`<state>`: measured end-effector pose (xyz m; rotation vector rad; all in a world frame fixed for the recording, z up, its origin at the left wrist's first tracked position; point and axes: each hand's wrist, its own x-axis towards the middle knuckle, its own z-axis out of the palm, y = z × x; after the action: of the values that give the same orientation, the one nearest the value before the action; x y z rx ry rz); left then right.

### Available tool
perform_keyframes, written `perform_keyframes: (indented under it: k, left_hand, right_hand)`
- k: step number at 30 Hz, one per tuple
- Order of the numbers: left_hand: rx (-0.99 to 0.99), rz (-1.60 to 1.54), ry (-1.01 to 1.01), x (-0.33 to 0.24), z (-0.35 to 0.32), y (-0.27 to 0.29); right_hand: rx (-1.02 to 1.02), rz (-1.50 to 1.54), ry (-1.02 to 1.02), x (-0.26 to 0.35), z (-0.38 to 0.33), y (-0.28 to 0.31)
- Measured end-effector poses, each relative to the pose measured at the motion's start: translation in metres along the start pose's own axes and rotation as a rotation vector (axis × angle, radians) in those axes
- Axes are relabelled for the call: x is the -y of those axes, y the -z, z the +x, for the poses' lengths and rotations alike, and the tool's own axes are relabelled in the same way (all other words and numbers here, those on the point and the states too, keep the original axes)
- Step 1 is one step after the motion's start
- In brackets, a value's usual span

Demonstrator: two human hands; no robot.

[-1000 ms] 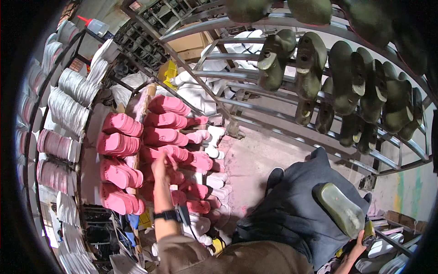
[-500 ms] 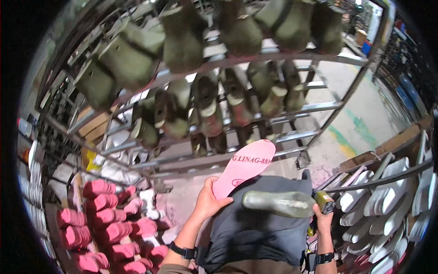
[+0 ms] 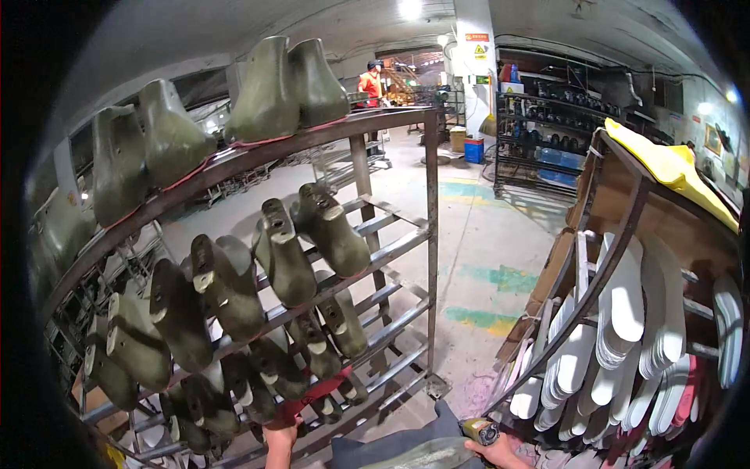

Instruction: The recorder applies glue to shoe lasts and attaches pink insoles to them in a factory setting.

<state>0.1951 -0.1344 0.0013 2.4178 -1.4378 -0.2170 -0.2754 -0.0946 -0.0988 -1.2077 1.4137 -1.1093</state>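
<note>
Left hand (image 3: pixel 283 434): fingers clamped on reddish insole (image 3: pixel 316 393), before metal rack (image 3: pixel 431 187) of olive shoe lasts (image 3: pixel 264 94). Right hand (image 3: pixel 494 451): fingers clasping loose last (image 3: pixel 433 455). Rightward, I see: white insoles (image 3: pixel 625 301) (yellow sheet (image 3: pixel 664 162) above).

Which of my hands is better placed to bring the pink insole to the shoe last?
Likely your left hand: it holds the pink insole, while your right hand is beside the shoe last.

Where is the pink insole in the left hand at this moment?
In the head view, the pink insole is low and left of centre, extending from the left hand beside the lower olive shoe lasts.
</note>
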Motion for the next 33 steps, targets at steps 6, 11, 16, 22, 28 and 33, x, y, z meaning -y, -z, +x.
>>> perform_keyframes:
  k: [6, 11, 16, 22, 28, 33]
  left_hand:
    - [-0.152, -0.199, 0.012, 0.015, -0.022, -0.001]
    - [0.207, -0.397, -0.052, 0.02, -0.098, 0.001]
    - [0.406, -0.257, -0.366, -0.051, -0.183, -0.001]
    - [0.446, -0.019, -0.468, -0.11, -0.17, 0.002]
    - [0.39, 0.077, -0.534, -0.114, -0.182, -0.005]
    - [0.337, 0.15, -0.592, -0.12, -0.195, -0.006]
  right_hand:
    - [0.026, 0.023, -0.077, 0.04, 0.001, -0.004]
    - [0.085, -0.044, -0.157, 0.024, 0.003, 0.003]
    - [0.096, 0.019, -0.274, 0.01, 0.003, 0.004]
    - [0.021, 0.18, -0.119, 0.023, -0.001, 0.01]
    - [0.085, 0.082, -0.076, 0.006, -0.013, 0.039]
    - [0.089, 0.173, -0.159, 0.015, -0.024, 0.027]
